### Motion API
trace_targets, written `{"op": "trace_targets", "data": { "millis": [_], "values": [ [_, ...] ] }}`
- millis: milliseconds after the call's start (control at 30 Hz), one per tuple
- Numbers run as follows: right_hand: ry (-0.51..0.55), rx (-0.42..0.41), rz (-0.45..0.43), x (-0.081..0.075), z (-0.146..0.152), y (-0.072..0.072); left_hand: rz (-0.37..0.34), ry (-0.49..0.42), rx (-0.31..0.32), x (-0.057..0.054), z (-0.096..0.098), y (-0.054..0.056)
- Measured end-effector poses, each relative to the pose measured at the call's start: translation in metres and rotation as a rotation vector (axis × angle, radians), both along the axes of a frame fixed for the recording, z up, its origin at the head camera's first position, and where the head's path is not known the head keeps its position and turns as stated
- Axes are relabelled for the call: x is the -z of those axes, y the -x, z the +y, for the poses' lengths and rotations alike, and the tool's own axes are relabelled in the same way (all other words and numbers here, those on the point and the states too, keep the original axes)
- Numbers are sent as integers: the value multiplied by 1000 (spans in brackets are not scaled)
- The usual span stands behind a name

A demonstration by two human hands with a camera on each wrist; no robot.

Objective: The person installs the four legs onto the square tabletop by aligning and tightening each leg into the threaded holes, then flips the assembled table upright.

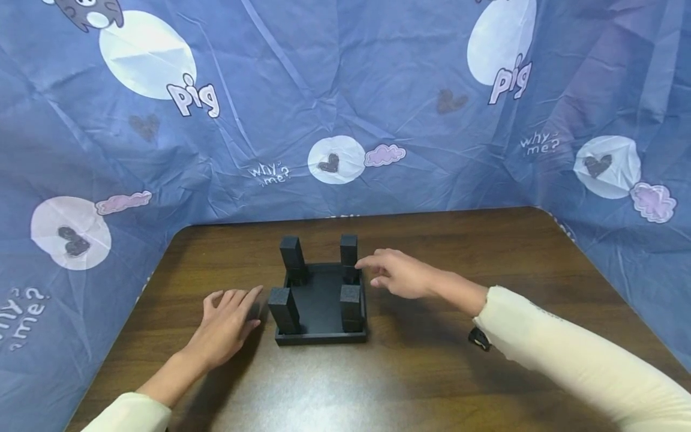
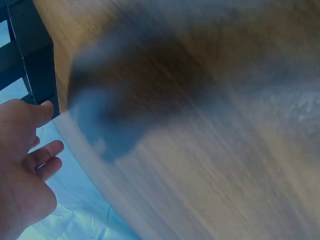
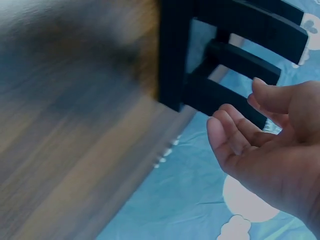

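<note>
A black square tray (image 1: 323,300) with a low rim lies on the table. Upright black square posts stand at its corners, among them a near-left post (image 1: 284,311) and a far-right post (image 1: 349,258). My right hand (image 1: 400,273) is beside the far-right post, index finger stretched to its side, the other fingers loosely bent. In the right wrist view this hand (image 3: 270,135) overlaps the posts, with nothing in its grasp. Left of the tray, my left hand (image 1: 225,324) hovers low with relaxed fingers and holds nothing; the left wrist view shows its thumb (image 2: 40,114) near the black frame.
The brown wooden table (image 1: 459,372) has rounded far corners. Blue printed cloth (image 1: 421,108) hangs behind it and along both sides. A small black object (image 1: 478,339) shows at the right sleeve's cuff (image 1: 493,306).
</note>
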State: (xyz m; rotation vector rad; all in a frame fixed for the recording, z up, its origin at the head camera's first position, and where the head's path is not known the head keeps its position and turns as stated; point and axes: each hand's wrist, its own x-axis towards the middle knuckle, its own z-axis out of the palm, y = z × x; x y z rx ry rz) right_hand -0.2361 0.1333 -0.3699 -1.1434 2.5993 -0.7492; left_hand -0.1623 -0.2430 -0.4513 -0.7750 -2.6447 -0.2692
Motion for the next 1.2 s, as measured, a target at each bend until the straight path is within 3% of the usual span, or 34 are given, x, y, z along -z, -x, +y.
{"op": "trace_targets", "data": {
  "millis": [267,500,767,967,1200],
  "values": [
    [-241,8,54,23,0,-4,56,81,40,-1,2,13],
    [-336,-62,191,40,-8,-3,24,181,45,-1,11,24],
    [-372,-96,269,51,-21,-3,20,239,112,2,25,30],
    [-334,-71,269,58,-25,-2,31,187,145,7,28,33],
    [-295,-62,330,66,-25,-1,48,168,160,10,29,36]
  ]
}}
